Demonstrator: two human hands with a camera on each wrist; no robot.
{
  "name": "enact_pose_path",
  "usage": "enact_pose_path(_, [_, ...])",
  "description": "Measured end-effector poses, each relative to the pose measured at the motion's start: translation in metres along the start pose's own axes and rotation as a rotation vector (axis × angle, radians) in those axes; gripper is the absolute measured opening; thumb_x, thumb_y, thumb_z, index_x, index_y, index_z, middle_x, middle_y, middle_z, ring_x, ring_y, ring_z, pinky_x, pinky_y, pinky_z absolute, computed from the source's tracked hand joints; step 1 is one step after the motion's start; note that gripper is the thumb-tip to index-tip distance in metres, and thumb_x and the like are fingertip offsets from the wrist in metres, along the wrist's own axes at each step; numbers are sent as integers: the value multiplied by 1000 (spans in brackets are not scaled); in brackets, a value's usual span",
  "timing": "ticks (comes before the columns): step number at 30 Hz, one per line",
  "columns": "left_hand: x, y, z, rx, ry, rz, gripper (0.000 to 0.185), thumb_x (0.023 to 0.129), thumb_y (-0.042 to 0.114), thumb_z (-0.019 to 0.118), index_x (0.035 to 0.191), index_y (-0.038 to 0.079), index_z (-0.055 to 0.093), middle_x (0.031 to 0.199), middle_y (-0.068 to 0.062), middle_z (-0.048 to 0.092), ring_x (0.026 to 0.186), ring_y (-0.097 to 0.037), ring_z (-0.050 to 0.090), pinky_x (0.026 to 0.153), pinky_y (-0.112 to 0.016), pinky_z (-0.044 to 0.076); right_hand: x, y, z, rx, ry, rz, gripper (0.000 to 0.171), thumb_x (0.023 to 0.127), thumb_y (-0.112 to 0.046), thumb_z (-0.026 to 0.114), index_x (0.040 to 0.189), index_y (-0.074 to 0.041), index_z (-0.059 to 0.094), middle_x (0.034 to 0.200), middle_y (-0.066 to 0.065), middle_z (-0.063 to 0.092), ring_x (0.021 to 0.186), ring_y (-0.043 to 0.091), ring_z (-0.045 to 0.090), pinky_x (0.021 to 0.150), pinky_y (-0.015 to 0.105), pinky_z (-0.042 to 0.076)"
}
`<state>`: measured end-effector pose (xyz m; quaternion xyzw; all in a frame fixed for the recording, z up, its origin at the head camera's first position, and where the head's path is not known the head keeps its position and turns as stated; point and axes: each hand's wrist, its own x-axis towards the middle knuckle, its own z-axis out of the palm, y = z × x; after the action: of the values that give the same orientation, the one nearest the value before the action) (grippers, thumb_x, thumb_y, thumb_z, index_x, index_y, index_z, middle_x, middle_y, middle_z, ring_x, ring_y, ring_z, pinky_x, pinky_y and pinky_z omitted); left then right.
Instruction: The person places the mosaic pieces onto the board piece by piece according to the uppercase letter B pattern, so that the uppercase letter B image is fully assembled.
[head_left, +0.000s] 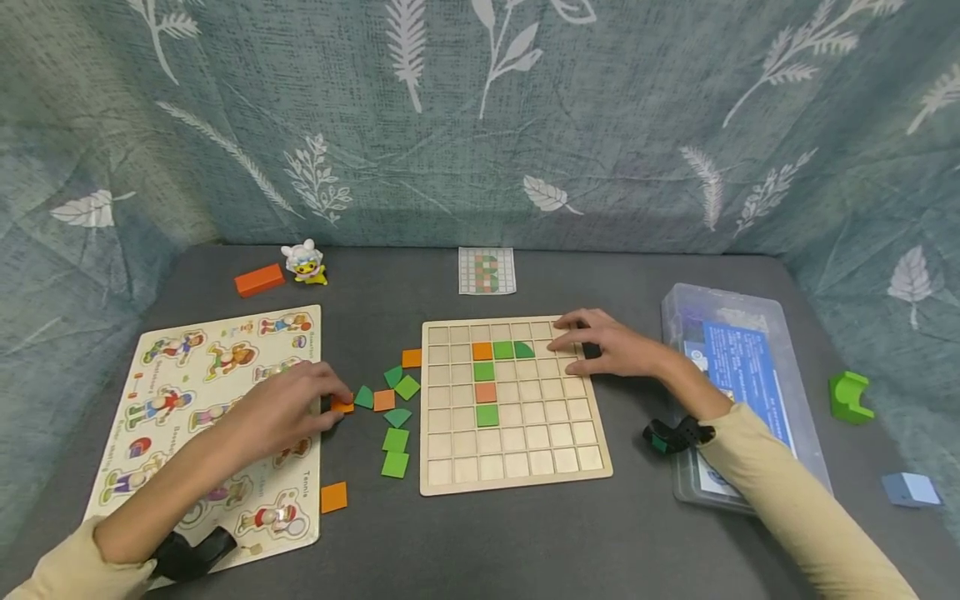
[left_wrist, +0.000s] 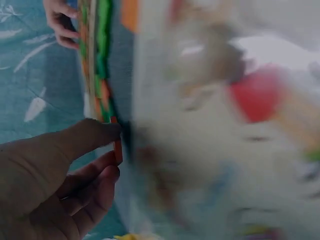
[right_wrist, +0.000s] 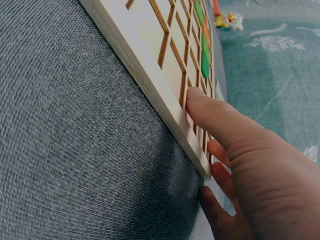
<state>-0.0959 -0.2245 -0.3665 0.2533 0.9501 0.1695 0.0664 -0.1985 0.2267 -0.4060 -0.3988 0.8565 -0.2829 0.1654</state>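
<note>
My left hand (head_left: 296, 408) pinches an orange square tile (left_wrist: 117, 142) between thumb and fingers, at the right edge of the picture puzzle board (head_left: 176, 421). Over the upper right corner of the wooden grid board (head_left: 517, 489) lies my right hand (head_left: 611, 343), fingers spread and thumb at the grid, holding nothing. In the grid, an orange tile (head_left: 482, 351), a green square (head_left: 502, 350) and a dark green quarter-round tile (head_left: 523, 349) form a row. Below the orange one run a green tile (head_left: 484, 372), a salmon tile (head_left: 486, 392) and another green tile (head_left: 487, 415).
Between the boards lie several loose tiles, among them a green square (head_left: 394, 464) and an orange square (head_left: 333, 497). A printed pattern card (head_left: 487, 271) is at the back. A plastic case (head_left: 742, 392) lies right; a figurine (head_left: 304, 262) and red block (head_left: 259, 281) stand back left.
</note>
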Motion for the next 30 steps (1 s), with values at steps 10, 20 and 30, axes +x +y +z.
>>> enact_pose_path(10, [37,83,29,-16,73,275,11,84,22,75,95,20,73,94,6,65,82,-9,57,63,-21,46,-1,1,0,10,-5,21,39,90,-22,69,128,-15,63,145,19,42,134,40,32,102,61,34])
enact_pose_path(20, [56,117,62,116,73,494,6,90,21,68,93,18,72,84,4,64,78,-10,58,62,-21,49,1,1,-1,12,1,10,40,89,-22,70,128,-15,63,145,19,42,133,39,34,103,61,34])
enact_pose_path(30, [55,121,61,167,93,478,5,90,18,68,86,18,71,75,5,64,70,-10,56,57,-21,47,0,2,0,10,4,9,40,89,-22,70,128,-14,63,144,19,42,134,40,33,102,61,34])
